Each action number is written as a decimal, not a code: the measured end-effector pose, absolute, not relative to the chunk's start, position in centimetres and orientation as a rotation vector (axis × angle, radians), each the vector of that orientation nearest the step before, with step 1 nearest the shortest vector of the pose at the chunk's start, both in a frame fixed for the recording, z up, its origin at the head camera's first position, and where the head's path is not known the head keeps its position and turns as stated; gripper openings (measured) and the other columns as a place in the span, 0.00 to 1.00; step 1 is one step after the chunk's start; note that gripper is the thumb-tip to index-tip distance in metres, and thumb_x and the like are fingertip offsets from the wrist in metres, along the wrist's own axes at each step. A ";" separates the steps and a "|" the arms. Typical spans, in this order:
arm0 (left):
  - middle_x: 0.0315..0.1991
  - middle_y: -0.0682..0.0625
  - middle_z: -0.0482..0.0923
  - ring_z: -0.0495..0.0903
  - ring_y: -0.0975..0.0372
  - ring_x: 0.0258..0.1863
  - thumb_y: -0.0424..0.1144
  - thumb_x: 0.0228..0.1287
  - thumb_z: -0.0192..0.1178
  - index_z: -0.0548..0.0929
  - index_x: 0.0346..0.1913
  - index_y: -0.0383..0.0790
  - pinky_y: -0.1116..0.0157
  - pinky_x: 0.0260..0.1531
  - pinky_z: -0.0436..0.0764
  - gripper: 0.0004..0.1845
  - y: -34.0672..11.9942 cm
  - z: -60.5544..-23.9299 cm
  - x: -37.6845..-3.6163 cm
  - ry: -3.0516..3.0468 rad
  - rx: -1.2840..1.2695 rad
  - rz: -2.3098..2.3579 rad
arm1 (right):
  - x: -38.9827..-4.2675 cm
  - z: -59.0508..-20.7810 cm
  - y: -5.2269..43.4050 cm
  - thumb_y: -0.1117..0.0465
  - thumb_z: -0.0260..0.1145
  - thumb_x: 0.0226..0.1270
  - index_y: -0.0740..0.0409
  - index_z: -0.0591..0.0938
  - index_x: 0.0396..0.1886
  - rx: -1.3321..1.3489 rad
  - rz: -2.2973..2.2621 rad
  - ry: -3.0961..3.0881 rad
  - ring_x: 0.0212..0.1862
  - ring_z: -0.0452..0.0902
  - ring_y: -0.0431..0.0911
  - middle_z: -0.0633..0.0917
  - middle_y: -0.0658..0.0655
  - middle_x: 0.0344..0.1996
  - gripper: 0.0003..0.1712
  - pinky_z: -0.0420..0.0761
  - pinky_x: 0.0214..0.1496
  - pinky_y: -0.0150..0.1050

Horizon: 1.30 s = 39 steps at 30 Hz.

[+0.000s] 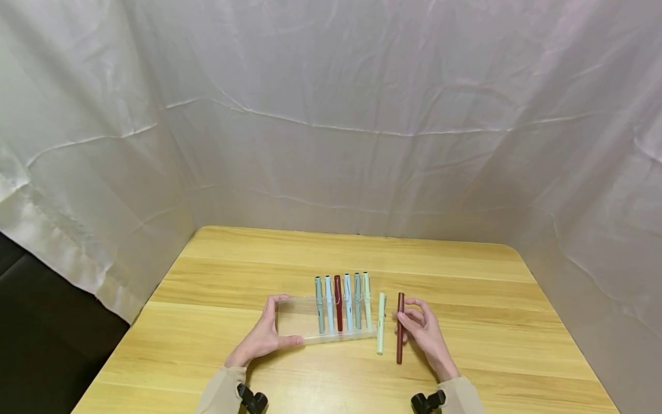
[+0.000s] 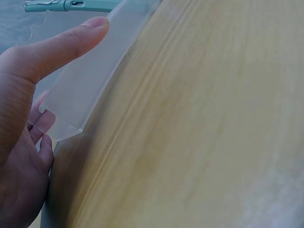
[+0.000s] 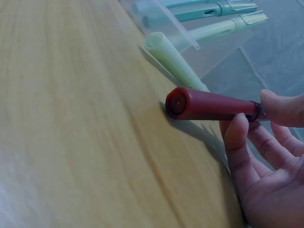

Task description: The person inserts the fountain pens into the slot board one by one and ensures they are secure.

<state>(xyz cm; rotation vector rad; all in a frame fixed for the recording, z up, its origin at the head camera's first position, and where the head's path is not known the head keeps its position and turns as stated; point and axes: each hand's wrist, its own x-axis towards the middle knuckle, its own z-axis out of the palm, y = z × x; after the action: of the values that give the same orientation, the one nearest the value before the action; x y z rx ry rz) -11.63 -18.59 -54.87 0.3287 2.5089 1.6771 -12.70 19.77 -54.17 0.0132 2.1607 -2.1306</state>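
Right hand point(image 1: 426, 333) pinches the dark red pen point(image 1: 400, 328) between thumb and fingertips (left hand point(image 1: 264, 339) grips the clear tray point(image 1: 295, 322))

Light wooden table point(image 1: 465, 276) with clear plastic tray point(image 1: 295, 322), pale green pen point(image 1: 381, 322) and dark red pen point(image 1: 400, 330) on it.

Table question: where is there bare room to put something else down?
The table is bare behind the pens, along its left side beyond the left hand, and right of the right hand. It is crowded mid-front: the clear tray of pens, a pale green pen, a dark red pen.
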 end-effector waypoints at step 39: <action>0.71 0.38 0.58 0.56 0.43 0.75 0.43 0.40 0.83 0.57 0.69 0.40 0.37 0.77 0.50 0.55 -18.6 -54.8 -11.6 2.531 0.344 1.660 | -11.5 -49.9 14.4 0.75 0.66 0.64 0.71 0.73 0.63 -0.294 -2.311 2.368 0.36 0.87 0.41 0.83 0.70 0.46 0.27 0.90 0.42 0.36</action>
<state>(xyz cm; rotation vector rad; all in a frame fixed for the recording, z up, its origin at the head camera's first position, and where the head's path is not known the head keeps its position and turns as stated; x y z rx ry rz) -11.62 -18.65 -54.80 0.3440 2.5309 1.6600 -11.51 14.39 -49.90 -0.2936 2.3679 -2.3114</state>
